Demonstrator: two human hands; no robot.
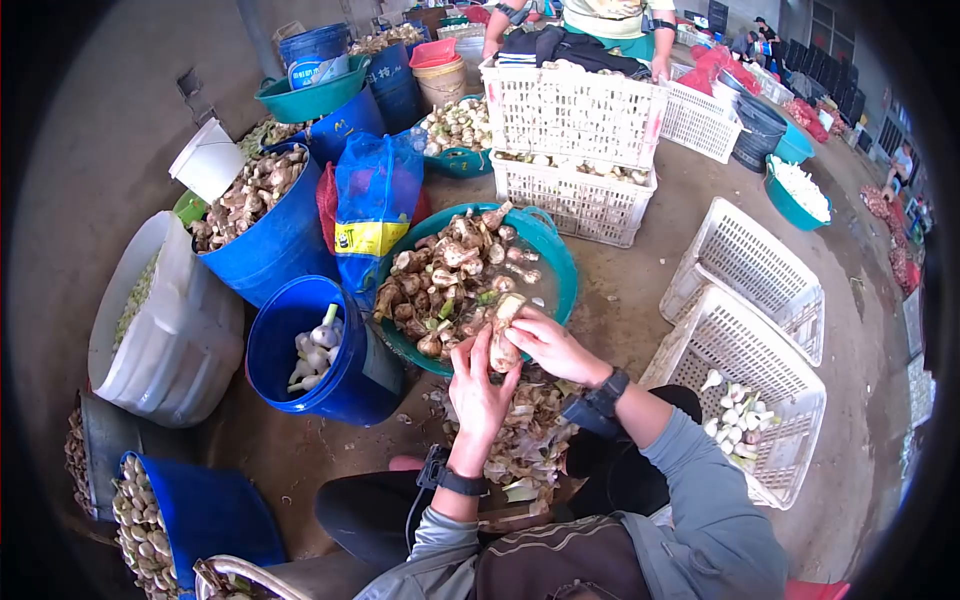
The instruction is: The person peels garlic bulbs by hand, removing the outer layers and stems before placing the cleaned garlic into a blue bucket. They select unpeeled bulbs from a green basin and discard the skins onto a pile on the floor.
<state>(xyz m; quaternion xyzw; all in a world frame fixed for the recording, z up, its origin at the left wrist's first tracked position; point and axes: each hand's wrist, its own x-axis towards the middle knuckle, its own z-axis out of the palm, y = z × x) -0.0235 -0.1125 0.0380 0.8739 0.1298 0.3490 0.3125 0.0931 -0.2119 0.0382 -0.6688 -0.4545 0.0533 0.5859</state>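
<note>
Both hands are on one brown-skinned garlic bulb (503,352) with a thick stem, held over the near rim of a green basin (562,262). Fingers and thumb of my left hand (477,395) grip the bulb from the left and below. My right hand (556,349) closes on its upper part near the stem; some fingertips are hidden. Muddy, unpeeled garlic bulbs (450,270) fill much of the basin, with murky water on the right side. Peeled-off skins (525,440) lie heaped on the floor below my hands.
Left of the basin stands a blue bucket (262,345) holding cleaned bulbs. At right, a white crate (735,330) holds trimmed garlic (740,420). Stacked crates (575,120) stand ahead, with another person's hands (660,67) on them. A blue barrel (270,240) of garlic is behind the bucket.
</note>
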